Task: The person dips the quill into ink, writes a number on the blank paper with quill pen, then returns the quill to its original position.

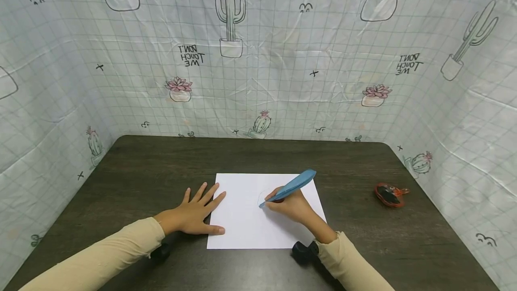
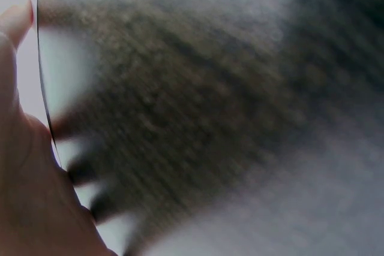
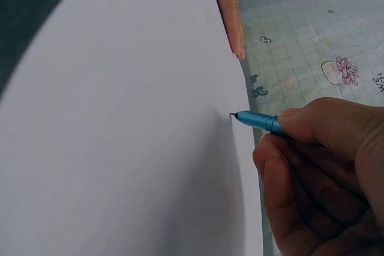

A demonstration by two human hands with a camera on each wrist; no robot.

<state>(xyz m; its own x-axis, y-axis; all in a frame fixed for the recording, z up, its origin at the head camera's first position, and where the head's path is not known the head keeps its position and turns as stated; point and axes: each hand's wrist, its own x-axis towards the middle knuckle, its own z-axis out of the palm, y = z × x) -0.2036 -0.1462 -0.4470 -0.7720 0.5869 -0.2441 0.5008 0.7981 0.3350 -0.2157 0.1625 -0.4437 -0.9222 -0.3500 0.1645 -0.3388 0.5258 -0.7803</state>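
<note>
A white sheet of paper (image 1: 242, 232) lies on the dark wooden table, with a faint curved line drawn near its middle. My right hand (image 1: 294, 205) pinches a blue pen (image 1: 295, 184) between thumb and fingers; its upper part is broad and feather-like. In the right wrist view the dark tip of the pen (image 3: 258, 120) meets the paper (image 3: 132, 100). My left hand (image 1: 194, 213) lies flat with fingers spread, its fingertips and thumb over the paper's left edge. The left wrist view is mostly blurred and shows part of that hand (image 2: 27, 166) at its left side.
On the right side of the table (image 1: 161, 160) lies a small red and black object (image 1: 389, 194) with a short tab. A pale grid-patterned cloth (image 1: 278, 57) printed with cacti hangs behind the table and along both sides. Dark wrist straps show by both cuffs.
</note>
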